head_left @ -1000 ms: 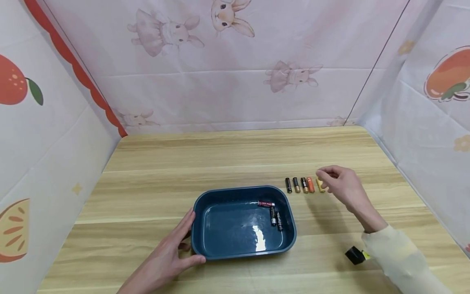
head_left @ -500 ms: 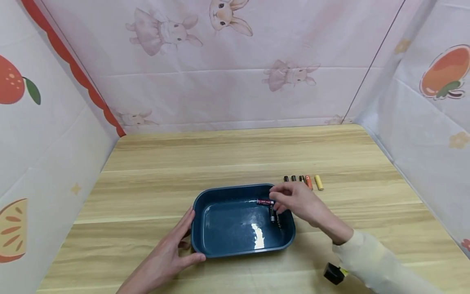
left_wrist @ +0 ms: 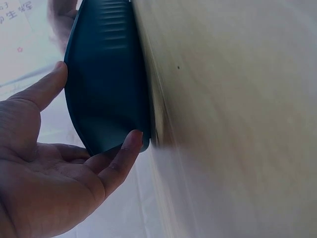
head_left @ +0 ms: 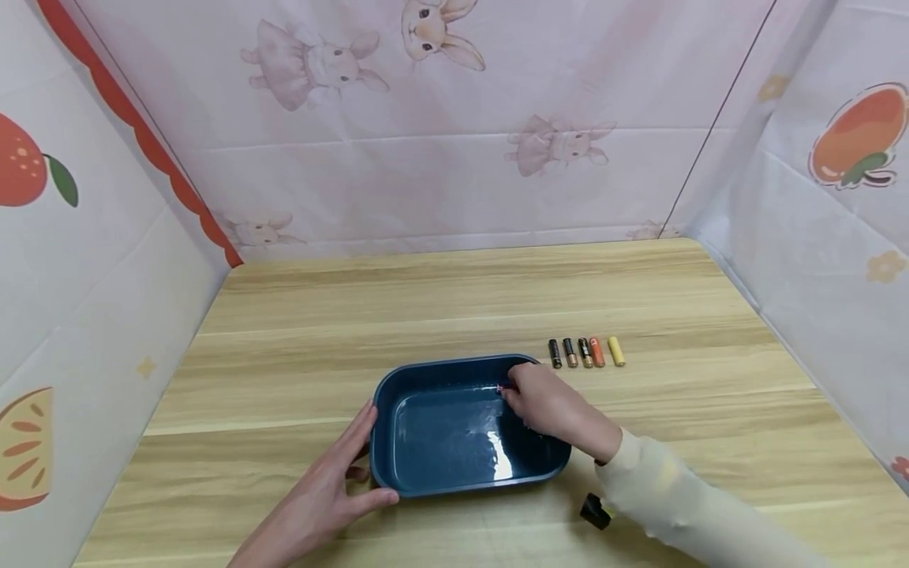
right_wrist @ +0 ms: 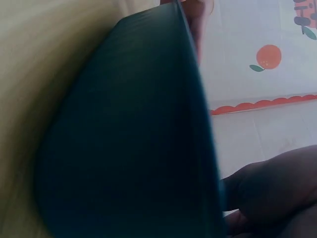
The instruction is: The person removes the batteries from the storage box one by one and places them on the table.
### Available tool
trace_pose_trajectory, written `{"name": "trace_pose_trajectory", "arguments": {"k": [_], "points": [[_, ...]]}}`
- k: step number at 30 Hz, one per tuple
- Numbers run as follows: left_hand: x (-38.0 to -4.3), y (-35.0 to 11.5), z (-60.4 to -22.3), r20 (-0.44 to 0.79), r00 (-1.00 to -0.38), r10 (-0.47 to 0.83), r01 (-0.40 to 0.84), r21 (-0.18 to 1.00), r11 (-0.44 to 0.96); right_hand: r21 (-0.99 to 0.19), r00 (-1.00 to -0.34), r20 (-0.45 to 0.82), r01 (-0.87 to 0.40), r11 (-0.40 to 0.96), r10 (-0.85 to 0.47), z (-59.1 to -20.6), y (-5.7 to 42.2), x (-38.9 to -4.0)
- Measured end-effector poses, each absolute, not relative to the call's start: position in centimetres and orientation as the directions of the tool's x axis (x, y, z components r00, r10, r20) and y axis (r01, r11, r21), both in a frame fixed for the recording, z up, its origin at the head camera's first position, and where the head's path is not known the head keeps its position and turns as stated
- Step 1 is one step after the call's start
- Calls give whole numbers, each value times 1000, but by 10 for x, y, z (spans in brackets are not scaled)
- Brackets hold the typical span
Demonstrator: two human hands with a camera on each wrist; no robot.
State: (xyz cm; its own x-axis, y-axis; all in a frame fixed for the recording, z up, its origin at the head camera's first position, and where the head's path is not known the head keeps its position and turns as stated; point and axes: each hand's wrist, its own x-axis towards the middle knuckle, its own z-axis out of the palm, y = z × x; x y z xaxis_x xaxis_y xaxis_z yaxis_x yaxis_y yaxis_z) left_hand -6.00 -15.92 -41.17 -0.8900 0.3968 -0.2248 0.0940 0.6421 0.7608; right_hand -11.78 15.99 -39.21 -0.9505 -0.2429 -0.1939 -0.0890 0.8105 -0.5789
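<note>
My left hand [head_left: 316, 493] rests against the left end of a dark blue plastic basin [head_left: 461, 491], thumb at the near corner and fingertips at the rim. In the left wrist view, extended fingers touch the basin's outer side [left_wrist: 106, 79]. My right hand [head_left: 554, 402] reaches over the basin's right rim, its thumb and fingers pinching a red battery [head_left: 504, 388] whose end shows between them. That hand hides the basin's right part, where two dark batteries lay earlier. The right wrist view shows mostly the basin's wall [right_wrist: 124, 134].
Beyond the basin's far right corner, several batteries lie in a row: black ones [head_left: 570, 353], an orange one [head_left: 597, 352] and, slightly apart, a yellow one [head_left: 616, 352]. A small black block [head_left: 595, 511] shows beside the right sleeve. Printed cloth walls [head_left: 440, 189] surround the wooden table [head_left: 319, 315].
My right hand has moved left from beside the yellow battery, over the rim and down into the basin, where it has taken hold of the red battery. The left hand has stayed in place.
</note>
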Motion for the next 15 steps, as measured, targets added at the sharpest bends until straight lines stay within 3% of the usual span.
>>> {"name": "trace_pose_trajectory", "arguments": {"k": [9,15], "points": [[-59,-160,-413,-211,-891,403,108,763,637,-506,-944,-121,-207,838,-307,-409,151,-128],[-58,-160,-412,-195,-890,412,119,773,623,-415,-937,17,-325,850,-350,-417,149,-127]]}}
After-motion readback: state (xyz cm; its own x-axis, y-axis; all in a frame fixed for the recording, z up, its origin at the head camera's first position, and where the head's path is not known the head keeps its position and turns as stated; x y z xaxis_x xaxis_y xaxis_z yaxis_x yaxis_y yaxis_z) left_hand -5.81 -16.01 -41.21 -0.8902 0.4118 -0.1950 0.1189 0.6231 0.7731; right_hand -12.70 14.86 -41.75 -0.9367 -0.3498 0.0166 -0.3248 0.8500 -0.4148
